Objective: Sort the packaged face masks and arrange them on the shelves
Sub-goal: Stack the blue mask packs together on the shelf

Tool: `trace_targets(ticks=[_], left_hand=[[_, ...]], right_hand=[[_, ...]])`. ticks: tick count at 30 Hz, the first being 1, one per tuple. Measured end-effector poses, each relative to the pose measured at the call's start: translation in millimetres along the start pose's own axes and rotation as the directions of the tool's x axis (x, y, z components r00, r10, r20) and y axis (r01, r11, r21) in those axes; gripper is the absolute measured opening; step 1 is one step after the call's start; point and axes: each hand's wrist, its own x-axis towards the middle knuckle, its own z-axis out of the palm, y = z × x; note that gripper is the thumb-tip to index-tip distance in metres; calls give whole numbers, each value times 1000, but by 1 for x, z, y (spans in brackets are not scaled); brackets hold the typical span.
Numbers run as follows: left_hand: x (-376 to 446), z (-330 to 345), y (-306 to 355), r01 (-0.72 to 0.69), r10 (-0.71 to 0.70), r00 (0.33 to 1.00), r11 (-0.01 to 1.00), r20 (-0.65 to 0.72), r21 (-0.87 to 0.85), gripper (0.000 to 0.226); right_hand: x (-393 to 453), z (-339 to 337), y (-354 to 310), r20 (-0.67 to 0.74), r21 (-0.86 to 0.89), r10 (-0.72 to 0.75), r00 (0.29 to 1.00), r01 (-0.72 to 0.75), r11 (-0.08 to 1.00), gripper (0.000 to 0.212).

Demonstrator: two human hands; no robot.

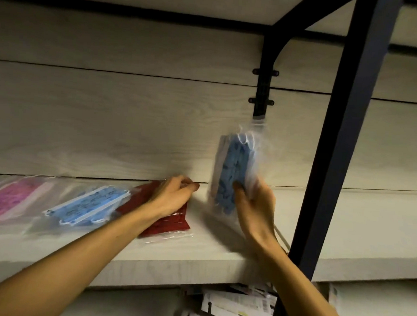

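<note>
Right hand (253, 205) gripped a clear crinkled blue pack (233, 169) upright above the pale wood-grain shelf (216, 247); left hand (175, 195) pinched the flat red pack (168, 221)'s far edge.

A shop or stockroom is suggested. A pale wood-grain shelf (195, 258) is carried on a dark metal upright (337, 142) against a panelled wall (131, 118). On the shelf, bagged face masks (85, 206) are laid in a row by colour. Below the shelf, carded, labelled packets (231, 310) are piled.
</note>
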Motion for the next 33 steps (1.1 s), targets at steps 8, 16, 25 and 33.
trace_targets(ticks=[8,16,25,33], left_hand=[[-35,-22,34,25,32,992,898,121,-440,47],[-87,-49,56,-97,144,989,777,26,-621,41],[-163,-16,96,-48,258,943,729,210,-683,30],[-193,47,148,-57,353,867,772,352,-633,24]], right_hand=[[-17,-8,-36,145,225,50,988,-82,971,27],[-40,-32,-93,77,245,65,995,-82,966,21],[-89,-107,-109,62,165,142,988,-151,975,26],[-108,-197,-103,50,170,304,951,-308,936,27]])
